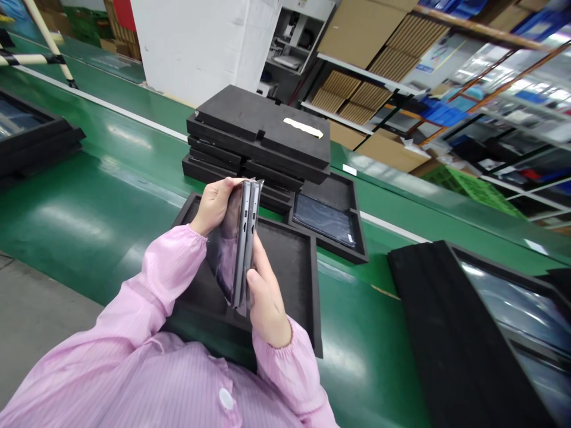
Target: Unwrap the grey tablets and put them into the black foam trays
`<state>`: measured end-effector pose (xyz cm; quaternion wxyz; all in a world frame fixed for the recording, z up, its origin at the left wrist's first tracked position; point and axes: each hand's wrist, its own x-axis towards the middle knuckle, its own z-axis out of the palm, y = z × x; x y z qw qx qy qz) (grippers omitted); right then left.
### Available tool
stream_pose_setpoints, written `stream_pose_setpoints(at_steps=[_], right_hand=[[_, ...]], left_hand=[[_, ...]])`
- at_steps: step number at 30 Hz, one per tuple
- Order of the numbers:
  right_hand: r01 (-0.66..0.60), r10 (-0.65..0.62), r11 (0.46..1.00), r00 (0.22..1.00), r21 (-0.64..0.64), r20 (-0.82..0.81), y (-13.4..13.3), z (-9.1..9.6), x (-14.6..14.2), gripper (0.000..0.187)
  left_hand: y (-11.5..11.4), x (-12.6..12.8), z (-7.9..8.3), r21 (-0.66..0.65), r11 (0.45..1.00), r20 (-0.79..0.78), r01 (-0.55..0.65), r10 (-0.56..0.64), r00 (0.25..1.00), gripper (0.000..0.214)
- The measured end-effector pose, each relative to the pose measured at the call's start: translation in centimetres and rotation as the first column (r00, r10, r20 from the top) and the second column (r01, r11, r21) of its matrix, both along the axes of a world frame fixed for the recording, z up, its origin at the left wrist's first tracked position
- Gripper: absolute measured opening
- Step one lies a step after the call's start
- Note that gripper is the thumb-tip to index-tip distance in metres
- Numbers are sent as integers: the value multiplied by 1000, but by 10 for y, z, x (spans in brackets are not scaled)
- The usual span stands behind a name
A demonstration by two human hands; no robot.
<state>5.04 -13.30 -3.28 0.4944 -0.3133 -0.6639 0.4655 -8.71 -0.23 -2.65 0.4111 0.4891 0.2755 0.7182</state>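
Two slim tablets [244, 238] in clear film stand on edge, face to face, between my hands. Their side edges with small ports point up toward me. My left hand [215, 204] grips the far end from the left, while my right hand [267, 291] holds the near right side, thumb along the outer face. Below them lies a black foam tray [292, 270] with a bare recess visible. Just beyond, to the right, another film-covered tablet [325, 219] rests in one compartment of a second black tray [361, 238].
A stack of black foam trays [263, 128] with a pale tape strip stands behind. More trays holding film-covered devices sit at right [446, 333] and far left [40, 139]. All rest on a green work surface [352, 333]. Shelves with cardboard boxes [366, 30] rise beyond.
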Motion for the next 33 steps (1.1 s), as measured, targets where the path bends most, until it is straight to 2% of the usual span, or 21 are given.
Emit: stream_pose_setpoints(at_steps=[8,14,20,28,33], right_hand=[[-87,87,996,996,5,10,-2,8,1,69],[-111,111,994,994,11,9,-4,11,1,73],[-129,128,991,992,30,22,-3,13,2,77],[-64,52,994,990,90,129,-10,12,1,86],[-72,58,992,990,106,132,-10,12,3,89]], left_hand=[[0,-1,-5,60,996,-26,-62,63,998,57],[2,-3,-16,31,996,-8,-79,80,997,51],[-5,-4,-13,22,995,-51,-95,96,994,51],[-13,-8,-12,106,990,-79,-95,104,991,53],[-17,-9,-13,135,986,-93,-101,114,989,52]])
